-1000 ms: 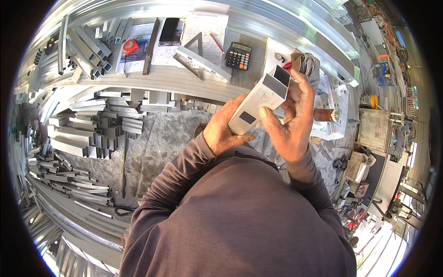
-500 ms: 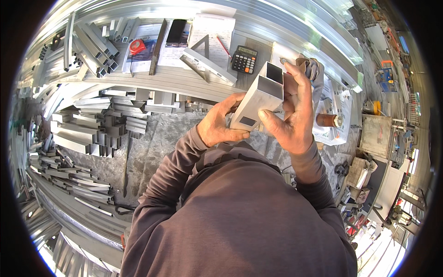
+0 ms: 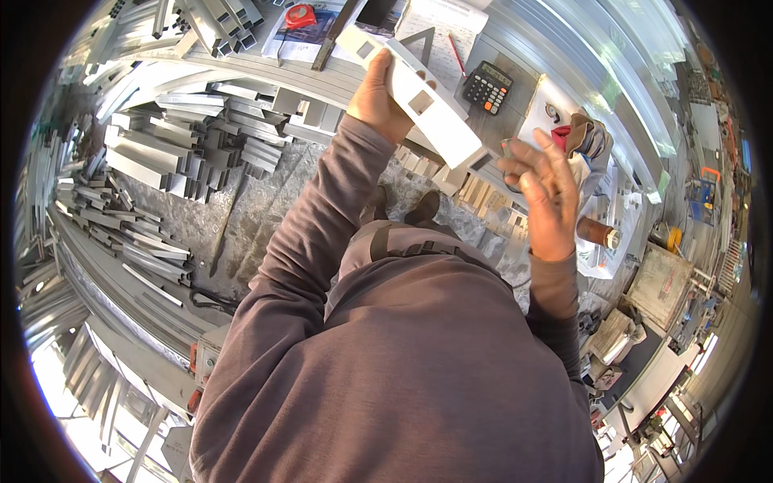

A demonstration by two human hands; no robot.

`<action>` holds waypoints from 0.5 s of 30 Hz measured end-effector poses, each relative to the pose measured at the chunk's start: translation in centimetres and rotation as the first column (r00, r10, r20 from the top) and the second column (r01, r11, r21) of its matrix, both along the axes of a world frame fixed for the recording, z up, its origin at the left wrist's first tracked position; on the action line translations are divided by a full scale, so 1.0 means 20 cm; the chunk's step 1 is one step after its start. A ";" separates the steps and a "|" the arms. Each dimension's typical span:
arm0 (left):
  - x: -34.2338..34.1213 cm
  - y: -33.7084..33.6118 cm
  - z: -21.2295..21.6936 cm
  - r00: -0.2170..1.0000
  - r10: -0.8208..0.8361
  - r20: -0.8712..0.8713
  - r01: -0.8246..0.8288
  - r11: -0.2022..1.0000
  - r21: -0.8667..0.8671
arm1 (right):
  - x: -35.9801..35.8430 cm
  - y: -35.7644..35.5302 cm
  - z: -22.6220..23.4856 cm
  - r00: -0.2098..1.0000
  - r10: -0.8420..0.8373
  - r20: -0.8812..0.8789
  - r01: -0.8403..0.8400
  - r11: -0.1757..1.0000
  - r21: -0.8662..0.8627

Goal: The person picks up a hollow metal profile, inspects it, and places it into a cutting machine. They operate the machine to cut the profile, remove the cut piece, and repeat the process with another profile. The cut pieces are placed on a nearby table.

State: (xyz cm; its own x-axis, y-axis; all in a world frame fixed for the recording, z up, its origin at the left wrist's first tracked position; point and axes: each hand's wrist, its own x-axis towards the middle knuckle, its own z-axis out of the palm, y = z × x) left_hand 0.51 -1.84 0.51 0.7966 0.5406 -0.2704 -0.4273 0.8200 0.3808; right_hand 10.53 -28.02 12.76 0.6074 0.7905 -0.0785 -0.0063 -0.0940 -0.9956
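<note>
My left hand (image 3: pixel 381 106) is closed around a pale rectangular metal tube (image 3: pixel 448 130) with square cutouts in its face. The tube slants over the near edge of the workbench, its lower end toward my right side. Just off that end, my right hand (image 3: pixel 546 189) is raised with its fingers apart and holds nothing. Behind the tube lies a metal set square (image 3: pixel 419 40) on written sheets (image 3: pixel 463 18), partly hidden. A red pencil (image 3: pixel 457 53) rests on the sheets, and a black calculator (image 3: pixel 488 87) lies to their right.
A red tape measure (image 3: pixel 299 16), a dark metal bar (image 3: pixel 333 36) and a phone (image 3: pixel 378 14) lie farther left. Cut metal profiles (image 3: pixel 145 161) are stacked at the left. To the right are a bunched cloth (image 3: pixel 586 137) and a brown bottle (image 3: pixel 596 232).
My right hand has let go of the metal tube and opened beside it. My left hand has moved the tube up and left and turned it lengthwise. The view has shifted.
</note>
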 end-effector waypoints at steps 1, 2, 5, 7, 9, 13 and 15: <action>-0.01 0.02 -0.02 0.999 -0.021 -0.028 0.020 0.999 -0.036 | -0.02 0.00 -0.01 1.000 -0.013 -0.028 0.012 0.999 -0.030; -0.03 0.03 -0.03 1.000 -0.020 -0.008 0.020 0.996 -0.085 | -0.05 0.01 -0.03 0.997 0.003 -0.077 -0.001 1.000 0.021; -0.07 -0.01 -0.04 0.996 -0.027 -0.080 0.007 0.969 -0.245 | -0.09 0.07 -0.05 0.998 0.035 0.054 -0.035 0.999 0.004; -0.09 -0.05 -0.04 0.994 -0.028 -0.109 -0.003 0.961 -0.276 | -0.11 0.13 -0.06 0.986 -0.005 0.169 0.003 1.000 0.012; -0.10 -0.08 -0.04 0.990 -0.022 -0.141 -0.028 0.940 -0.340 | -0.12 0.18 -0.05 0.933 -0.002 0.360 -0.004 1.000 0.016; -0.14 -0.12 -0.02 0.983 0.003 -0.186 -0.080 0.910 -0.408 | -0.18 0.25 -0.01 0.714 0.021 0.700 0.010 0.999 -0.041; -0.16 -0.12 -0.01 0.980 0.036 -0.194 -0.117 0.900 -0.421 | -0.21 0.28 -0.01 0.564 0.039 0.825 0.010 0.999 -0.054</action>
